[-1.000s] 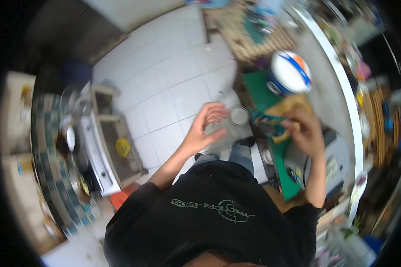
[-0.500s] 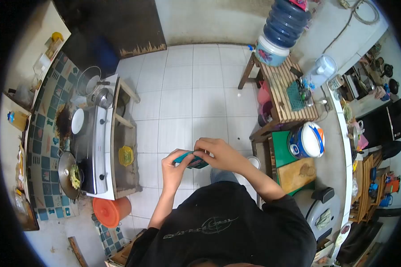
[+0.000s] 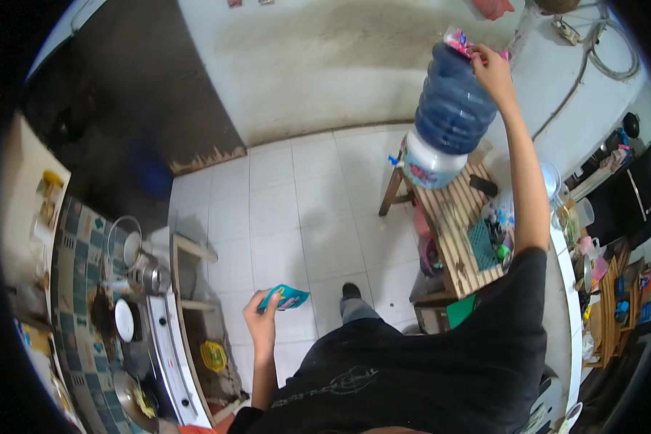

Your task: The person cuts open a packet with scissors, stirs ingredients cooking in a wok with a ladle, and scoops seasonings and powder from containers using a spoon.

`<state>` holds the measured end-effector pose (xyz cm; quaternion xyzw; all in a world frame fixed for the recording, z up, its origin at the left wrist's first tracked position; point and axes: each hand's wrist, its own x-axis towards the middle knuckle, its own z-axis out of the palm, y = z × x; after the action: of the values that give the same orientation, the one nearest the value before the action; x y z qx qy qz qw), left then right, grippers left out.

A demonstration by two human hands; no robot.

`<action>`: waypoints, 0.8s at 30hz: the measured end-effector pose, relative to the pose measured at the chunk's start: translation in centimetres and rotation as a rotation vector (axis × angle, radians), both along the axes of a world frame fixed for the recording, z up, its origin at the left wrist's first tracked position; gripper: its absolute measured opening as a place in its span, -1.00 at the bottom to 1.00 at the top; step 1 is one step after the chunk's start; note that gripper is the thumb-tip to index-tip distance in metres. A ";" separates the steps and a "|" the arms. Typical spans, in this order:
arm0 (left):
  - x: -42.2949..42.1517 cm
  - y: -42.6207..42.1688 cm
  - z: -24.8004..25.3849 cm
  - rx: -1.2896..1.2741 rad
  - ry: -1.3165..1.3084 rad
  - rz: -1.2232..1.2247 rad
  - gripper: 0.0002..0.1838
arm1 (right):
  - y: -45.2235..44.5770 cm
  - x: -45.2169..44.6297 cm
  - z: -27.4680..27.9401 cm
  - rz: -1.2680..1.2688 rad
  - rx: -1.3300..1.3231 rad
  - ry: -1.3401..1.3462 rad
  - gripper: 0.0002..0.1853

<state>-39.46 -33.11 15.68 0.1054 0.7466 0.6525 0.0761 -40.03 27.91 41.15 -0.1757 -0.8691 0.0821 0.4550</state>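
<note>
A: Anything in the left grip (image 3: 260, 315)?

B: Clamped on a teal packet (image 3: 291, 298), pinched at one edge between thumb and fingers. Held out ahead of the black shirt (image 3: 427, 362), over the tiled floor (image 3: 282, 224).

A: Why by the edge?

B: Probably to leave most of the packet uncrushed; likely hold enough for something that thin.

A: And with the right grip (image 3: 493, 71)?

B: Up at a pink wrap (image 3: 456, 42) atop the blue water bottle (image 3: 452, 101). Bunched at the fingertips; cannot tell whether closed on the wrap or merely touching.

A: Why at full stretch?

B: Because of the height, presumably: bottle on dispenser (image 3: 430, 165), dispenser on slatted counter (image 3: 452, 231). Stacked so, likely, for gravity feed to the blue tap (image 3: 393, 160).
</note>
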 end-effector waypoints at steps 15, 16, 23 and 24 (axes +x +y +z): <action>-18.1 5.9 0.7 0.027 -0.034 0.119 -0.82 | 20.5 -10.1 2.9 -0.607 -0.010 -0.957 -0.61; -18.6 5.7 1.3 0.040 -0.038 0.107 -0.82 | 21.0 -9.7 2.9 -0.596 0.003 -0.968 -0.61; -21.7 2.2 1.3 0.121 -0.067 0.193 -0.81 | 24.0 -9.5 5.0 -0.585 0.074 -0.954 -0.57; -21.9 2.1 0.8 0.122 -0.059 0.214 -0.81 | 24.6 -9.8 5.1 -0.584 0.074 -0.945 -0.56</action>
<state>-61.37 -31.02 16.48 0.0106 0.7099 0.7039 0.0214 -49.88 52.56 46.27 -0.4110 -0.8961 -0.1658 0.0254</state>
